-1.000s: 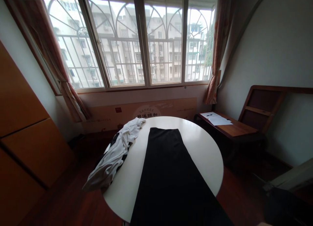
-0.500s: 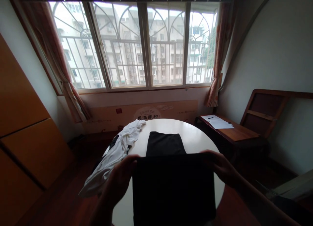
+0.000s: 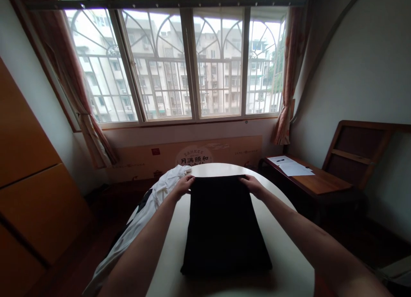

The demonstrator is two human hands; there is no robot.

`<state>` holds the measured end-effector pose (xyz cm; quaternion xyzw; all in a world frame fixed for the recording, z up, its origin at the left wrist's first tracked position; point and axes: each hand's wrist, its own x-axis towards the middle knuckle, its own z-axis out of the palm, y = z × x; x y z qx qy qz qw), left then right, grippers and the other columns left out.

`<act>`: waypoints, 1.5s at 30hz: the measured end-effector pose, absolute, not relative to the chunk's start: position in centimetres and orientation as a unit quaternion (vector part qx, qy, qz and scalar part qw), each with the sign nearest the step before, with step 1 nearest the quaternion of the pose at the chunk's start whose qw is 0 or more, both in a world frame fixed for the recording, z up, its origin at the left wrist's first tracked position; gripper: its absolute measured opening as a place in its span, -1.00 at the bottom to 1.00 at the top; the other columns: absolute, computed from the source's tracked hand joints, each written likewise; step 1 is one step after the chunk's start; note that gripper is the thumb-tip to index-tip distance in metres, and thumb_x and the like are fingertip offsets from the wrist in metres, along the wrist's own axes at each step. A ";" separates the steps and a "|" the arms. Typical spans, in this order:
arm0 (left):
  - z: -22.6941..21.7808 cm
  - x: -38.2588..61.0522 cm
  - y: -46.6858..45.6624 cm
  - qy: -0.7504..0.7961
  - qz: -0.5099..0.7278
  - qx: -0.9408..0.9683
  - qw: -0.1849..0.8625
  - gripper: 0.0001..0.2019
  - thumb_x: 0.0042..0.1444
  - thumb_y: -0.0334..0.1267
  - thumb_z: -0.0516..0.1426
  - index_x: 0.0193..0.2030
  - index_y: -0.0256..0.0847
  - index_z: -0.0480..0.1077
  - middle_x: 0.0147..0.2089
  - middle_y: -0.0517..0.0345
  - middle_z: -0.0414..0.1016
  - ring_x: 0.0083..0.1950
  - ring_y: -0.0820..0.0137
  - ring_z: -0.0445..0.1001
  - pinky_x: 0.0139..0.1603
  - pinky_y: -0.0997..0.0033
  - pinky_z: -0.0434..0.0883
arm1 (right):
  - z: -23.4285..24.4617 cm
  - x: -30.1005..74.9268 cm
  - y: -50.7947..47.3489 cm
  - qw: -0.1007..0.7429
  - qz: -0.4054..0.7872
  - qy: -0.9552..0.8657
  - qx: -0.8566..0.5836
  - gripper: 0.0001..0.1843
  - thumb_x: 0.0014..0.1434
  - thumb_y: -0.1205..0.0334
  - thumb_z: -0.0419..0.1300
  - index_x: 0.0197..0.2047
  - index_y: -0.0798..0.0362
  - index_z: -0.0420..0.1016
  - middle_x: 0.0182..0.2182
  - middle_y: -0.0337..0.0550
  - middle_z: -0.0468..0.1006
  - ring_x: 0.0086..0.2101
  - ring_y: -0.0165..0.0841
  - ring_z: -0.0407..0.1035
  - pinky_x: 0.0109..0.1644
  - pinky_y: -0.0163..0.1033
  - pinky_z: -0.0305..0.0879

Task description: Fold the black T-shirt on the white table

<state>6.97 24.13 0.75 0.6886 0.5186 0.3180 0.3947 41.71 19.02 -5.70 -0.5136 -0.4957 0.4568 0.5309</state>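
I have a single head-worn view, set above the near edge of the round table (image 3: 289,262). It faces forward and slightly down across the table toward the window (image 3: 192,65) beyond it. The table sits close; no second view overlaps.

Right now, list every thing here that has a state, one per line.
black garment: folded, flat on the table
left hand: on its far left corner
right hand: on its far right corner
white garment: crumpled, hanging off the table's edge
round table: bearing both garments
papers: flat on the side table
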 end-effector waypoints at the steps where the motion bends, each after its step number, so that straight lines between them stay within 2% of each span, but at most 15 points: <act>1: 0.3 7.2 25.1 0.529 0.312 0.688 0.388 -0.71 0.31 -0.08 0.08 -0.05 -0.27 0.42 -0.31 0.10 0.46 -0.35 0.39 0.49 -0.45 0.45 0.53 | -6.0 41.6 20.1 0.524 0.459 -0.490 -0.524 -0.58 0.11 -0.04 0.34 -0.11 0.11 0.53 -0.36 -0.13 0.61 -0.44 -0.37 0.45 -0.42 -0.34 0.34; 7: -3.2 8.5 29.9 0.579 0.287 0.702 0.301 -0.71 0.33 -0.14 0.07 -0.02 -0.27 0.50 -0.27 0.02 0.56 -0.33 0.32 0.55 -0.40 0.41 0.54 | -8.1 41.2 24.6 0.473 0.440 -0.492 -0.584 -0.69 0.13 0.07 0.32 -0.16 0.12 0.51 -0.41 -0.14 0.59 -0.49 -0.38 0.45 -0.46 -0.34 0.34; 11: -5.0 8.8 31.4 0.586 0.264 0.733 0.222 -0.78 0.27 -0.26 0.10 -0.14 -0.24 0.58 -0.17 0.00 0.64 -0.12 0.23 0.60 -0.09 0.36 0.52 | -9.6 41.2 26.0 0.436 0.388 -0.519 -0.624 -0.77 0.05 0.18 0.37 -0.25 0.13 0.56 -0.47 -0.17 0.57 -0.48 -0.36 0.46 -0.42 -0.33 0.37; 13: -5.5 8.8 31.4 0.585 0.248 0.748 0.188 -0.78 0.25 -0.30 0.10 -0.16 -0.22 0.59 -0.13 0.00 0.65 -0.02 0.22 0.59 0.04 0.36 0.47 | -10.0 41.5 26.1 0.430 0.353 -0.534 -0.637 -0.77 0.06 0.25 0.34 -0.19 0.12 0.58 -0.39 -0.15 0.61 -0.36 -0.32 0.51 -0.28 -0.30 0.44; 16: -5.6 9.1 30.2 0.585 0.235 0.764 0.134 -0.70 0.27 -0.31 0.06 0.03 -0.28 0.54 0.02 -0.10 0.61 0.09 0.17 0.53 0.18 0.25 0.40 | -9.6 42.1 25.5 0.434 0.286 -0.546 -0.657 -0.62 0.12 0.28 0.26 0.03 0.13 0.55 -0.16 -0.01 0.63 -0.13 -0.21 0.54 0.01 -0.14 0.47; 19: -5.2 10.2 26.9 0.559 0.232 0.792 0.082 -0.62 0.28 -0.29 0.07 0.19 -0.30 0.44 0.23 -0.20 0.46 0.26 0.10 0.38 0.34 0.12 0.26 | -8.5 41.8 23.2 0.449 0.216 -0.570 -0.653 -0.52 0.17 0.26 0.19 0.17 0.10 0.48 0.12 0.07 0.51 0.15 -0.13 0.39 0.30 -0.01 0.28; 21: -5.2 11.3 23.4 0.520 0.216 0.824 0.071 -0.66 0.27 -0.26 0.10 0.14 -0.23 0.48 0.25 -0.13 0.44 0.28 0.12 0.37 0.35 0.18 0.25 | -8.1 40.6 20.5 0.441 0.173 -0.637 -0.607 -0.52 0.20 0.23 0.17 0.19 0.06 0.48 0.19 0.02 0.46 0.23 -0.16 0.31 0.40 -0.03 0.16; 23: -5.8 12.2 19.1 0.472 0.182 0.859 0.072 -0.71 0.27 -0.24 0.11 0.07 -0.17 0.54 0.21 -0.06 0.49 0.23 0.16 0.42 0.30 0.25 0.31 | -8.3 38.9 17.1 0.393 0.144 -0.733 -0.536 -0.50 0.22 0.19 0.18 0.23 0.03 0.47 0.23 0.00 0.43 0.25 -0.18 0.29 0.41 -0.04 0.16; 24: -6.3 12.5 16.9 0.446 0.147 0.881 0.061 -0.67 0.29 -0.22 0.09 0.11 -0.19 0.52 0.23 -0.11 0.47 0.27 0.12 0.40 0.33 0.19 0.31 | -8.6 38.0 15.4 0.356 0.140 -0.772 -0.508 -0.45 0.22 0.17 0.19 0.28 0.01 0.43 0.28 -0.01 0.39 0.27 -0.17 0.26 0.41 -0.03 0.16; 28: -8.6 12.4 10.3 0.421 0.055 0.903 0.074 -0.41 0.33 -0.06 0.04 0.44 -0.25 0.23 0.50 -0.21 0.12 0.52 -0.04 0.06 0.48 -0.14 0.07 | -10.4 35.9 10.7 0.193 0.163 -0.829 -0.499 -0.26 0.29 -0.03 0.15 0.46 -0.01 0.19 0.46 -0.06 0.07 0.45 -0.11 -0.10 0.51 0.04 -0.08; 32: -8.7 11.1 8.5 0.424 0.035 0.898 0.110 -0.33 0.34 0.02 0.04 0.52 -0.12 0.05 0.57 -0.08 -0.12 0.57 0.03 -0.13 0.52 -0.16 -0.07 | -10.9 37.6 11.1 0.109 0.177 -0.797 -0.567 -0.22 0.37 -0.22 -0.06 0.52 -0.02 0.03 0.49 -0.09 -0.08 0.47 -0.07 -0.25 0.52 0.17 -0.28; 35: -7.6 10.5 8.4 0.427 0.027 0.896 0.118 -0.32 0.34 0.05 0.03 0.53 -0.09 0.03 0.57 -0.08 -0.16 0.58 0.04 -0.18 0.52 -0.18 -0.12 | -10.5 39.7 12.8 0.080 0.172 -0.753 -0.630 -0.23 0.40 -0.22 -0.13 0.54 -0.07 -0.09 0.51 -0.11 -0.18 0.48 -0.03 -0.28 0.50 0.24 -0.31; 39: -6.8 10.7 7.5 0.423 0.016 0.899 0.108 -0.30 0.34 0.06 0.04 0.54 -0.09 -0.01 0.58 -0.12 -0.26 0.58 0.00 -0.28 0.52 -0.24 -0.19 | -9.7 40.5 13.6 0.060 0.138 -0.705 -0.693 -0.25 0.43 -0.13 -0.16 0.54 0.04 -0.09 0.50 0.03 -0.10 0.47 0.02 -0.23 0.47 0.27 -0.24; 42: -7.6 11.0 6.3 0.332 0.023 0.935 0.121 -0.27 0.32 0.15 0.04 0.54 -0.04 0.00 0.58 -0.11 -0.26 0.58 -0.02 -0.27 0.51 -0.25 -0.19 | -9.1 39.3 12.6 0.104 0.089 -0.699 -0.702 -0.28 0.44 -0.05 -0.12 0.54 0.05 -0.08 0.50 0.02 -0.12 0.47 0.00 -0.25 0.48 0.25 -0.25; 45: -8.9 10.9 5.0 0.237 0.023 0.960 0.150 -0.21 0.31 0.29 -0.04 0.54 -0.08 -0.01 0.57 -0.16 -0.20 0.58 -0.04 -0.26 0.50 -0.29 -0.20 | -9.3 37.6 10.5 0.139 0.108 -0.738 -0.652 -0.30 0.42 -0.09 -0.08 0.53 -0.10 -0.03 0.50 -0.06 -0.11 0.47 -0.03 -0.24 0.48 0.23 -0.23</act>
